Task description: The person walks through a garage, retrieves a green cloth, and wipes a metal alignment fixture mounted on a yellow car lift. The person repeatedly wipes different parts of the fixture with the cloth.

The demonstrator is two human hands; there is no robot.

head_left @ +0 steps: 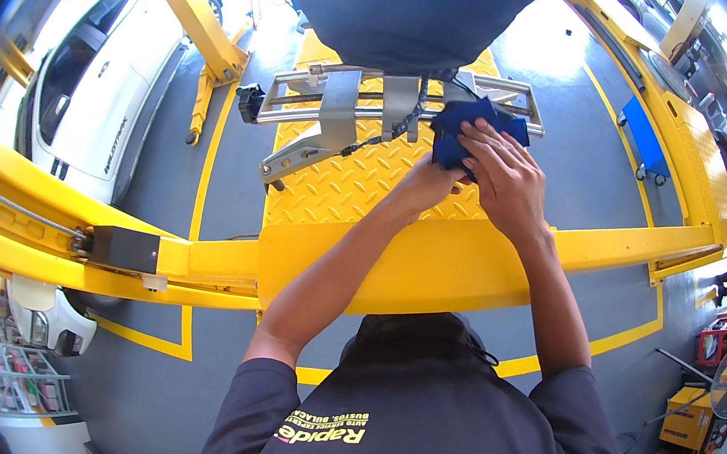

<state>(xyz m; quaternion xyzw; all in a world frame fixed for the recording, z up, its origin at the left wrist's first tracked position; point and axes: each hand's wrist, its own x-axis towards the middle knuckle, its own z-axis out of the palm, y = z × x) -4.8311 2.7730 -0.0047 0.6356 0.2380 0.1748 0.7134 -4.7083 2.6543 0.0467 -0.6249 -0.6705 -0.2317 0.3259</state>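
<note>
My right hand [503, 167] lies over a dark blue cloth [457, 130], its fingers bent against the fabric. Just below and to the left, my left hand [424, 187] is closed at the cloth's lower edge; its fingertips are partly hidden. The cloth covers the right part of a silver metal clamp frame [339, 103] with two parallel rails, a black knob [250, 103] at its left end and a slanted arm [295, 155]. A dark braided cord [406, 124] hangs across the frame's middle. Under it is a yellow diamond-tread plate [322, 200].
Yellow lift beams [630, 248] cross in front of me, with a dark box [124, 250] on the left one. A white vehicle [101, 89] stands at left. A blue wheeled cart [644, 138] and yellow post [691, 148] are at right. Dark fabric [406, 12] blocks the top middle.
</note>
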